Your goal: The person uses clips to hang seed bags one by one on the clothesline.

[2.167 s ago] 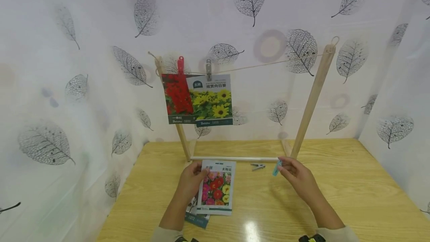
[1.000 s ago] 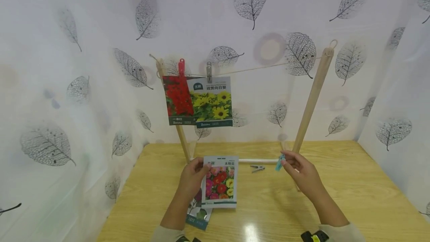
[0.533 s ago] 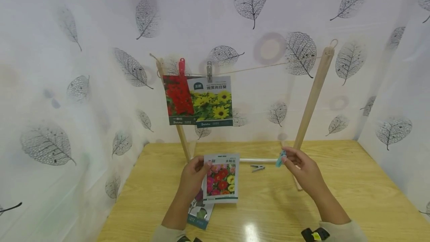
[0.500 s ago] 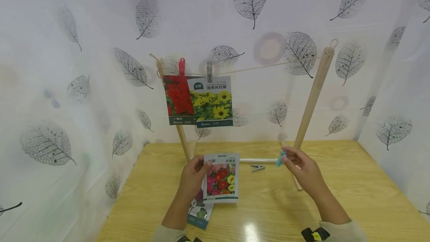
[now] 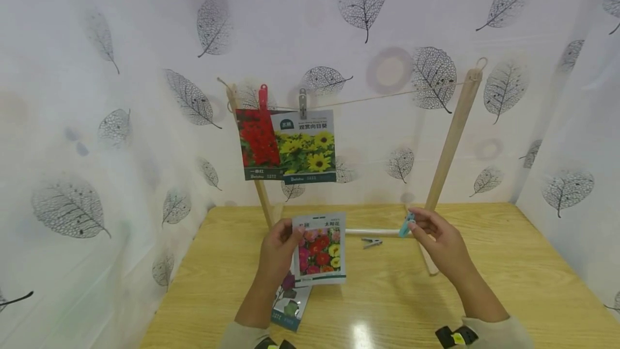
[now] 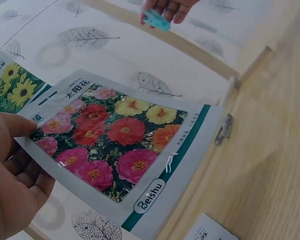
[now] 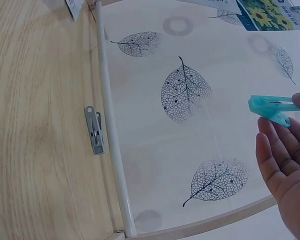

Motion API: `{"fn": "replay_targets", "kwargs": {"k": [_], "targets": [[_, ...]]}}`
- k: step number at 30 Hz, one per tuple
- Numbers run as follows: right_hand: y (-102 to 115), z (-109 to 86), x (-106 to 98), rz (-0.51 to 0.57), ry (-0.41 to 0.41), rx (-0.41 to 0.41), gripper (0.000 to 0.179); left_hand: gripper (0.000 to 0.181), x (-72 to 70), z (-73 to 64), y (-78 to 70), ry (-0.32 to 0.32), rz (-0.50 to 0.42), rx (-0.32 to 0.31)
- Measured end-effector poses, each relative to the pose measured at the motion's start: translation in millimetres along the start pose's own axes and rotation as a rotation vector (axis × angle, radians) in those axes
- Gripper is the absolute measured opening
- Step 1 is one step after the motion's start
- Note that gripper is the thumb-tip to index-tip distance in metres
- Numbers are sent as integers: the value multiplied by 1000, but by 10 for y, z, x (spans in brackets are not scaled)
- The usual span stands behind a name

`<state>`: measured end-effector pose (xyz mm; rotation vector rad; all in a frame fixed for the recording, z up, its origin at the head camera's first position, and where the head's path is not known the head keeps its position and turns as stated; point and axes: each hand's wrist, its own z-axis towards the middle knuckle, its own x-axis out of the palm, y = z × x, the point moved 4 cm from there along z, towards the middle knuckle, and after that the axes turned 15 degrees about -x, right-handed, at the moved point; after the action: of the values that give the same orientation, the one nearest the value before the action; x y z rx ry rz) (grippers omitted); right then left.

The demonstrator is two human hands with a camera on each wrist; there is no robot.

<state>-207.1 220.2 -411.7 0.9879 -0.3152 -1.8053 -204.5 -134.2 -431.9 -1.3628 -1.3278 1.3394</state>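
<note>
My left hand pinches a seed packet by its upper left edge; pink, red and yellow flowers are printed on it. The packet is raised above the table, face toward me, and fills much of the left wrist view. Between thumb and fingers of my right hand is a turquoise clothespin, off to the packet's right. Beneath the held packet, another packet with dark flowers lies on the table, partly covered. A grey clothespin rests near the white rod.
A string spans two wooden posts. From its left part hang a red-flower packet under a red clothespin and a sunflower packet under a grey one. A white rod runs low between the posts.
The left hand has lifted the flower packet up off the table packet and tipped it slightly. The right hand has risen a little with the turquoise clothespin. The hanging packets stay put.
</note>
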Motion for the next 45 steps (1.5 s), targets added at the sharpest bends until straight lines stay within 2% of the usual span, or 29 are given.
{"fn": "replay_targets", "kwargs": {"k": [5,12,24,31,40,45], "targets": [[17,34,-30,-13,-5,0,36,27,-3,4,-32,-12,-32,10],[37,74,-64,-23,-12,4,36,26,7,-18,-139,-9,-67,75],[77,144,-92,-18,-37,-11,33,22,-1,-18,-252,-26,-104,126],[142,215,-124,-28,-33,-39,34,24,20,5,-332,0,-136,153],[185,308,-166,-40,-36,-58,33,24,48,20,-462,5,-163,160],[225,337,-179,-32,-42,-69,33,25,62,24,-540,32,-185,170]]}}
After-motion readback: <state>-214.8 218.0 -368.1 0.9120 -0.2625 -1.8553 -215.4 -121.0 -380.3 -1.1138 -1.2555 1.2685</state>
